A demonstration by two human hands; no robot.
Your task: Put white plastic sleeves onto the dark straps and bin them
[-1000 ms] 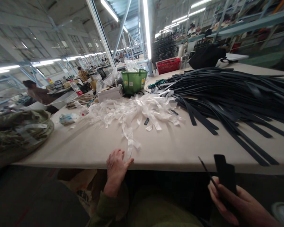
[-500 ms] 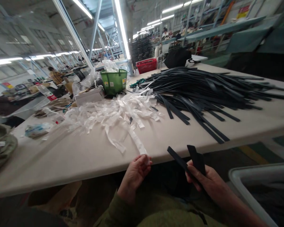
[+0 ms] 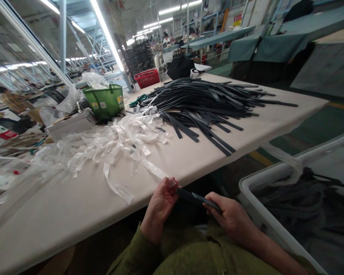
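Dark straps (image 3: 199,199) sit just off the bench (image 3: 83,206) edge, clasped between thumb and fingers of the right hand (image 3: 232,214), while the left hand (image 3: 162,204) pinches the end of a white strip (image 3: 154,169); whether the straps' tip touches the left fingers, I cannot tell. Because that strip seems to run back into the tangled white pile (image 3: 103,143), a hard tug could drag others along, and a slackened right hold might drop the straps below. Another dark heap (image 3: 206,99) crowds the far side, a green basket (image 3: 104,103) stands behind the pile, and a white bin (image 3: 243,187) near the right forearm could catch an elbow.
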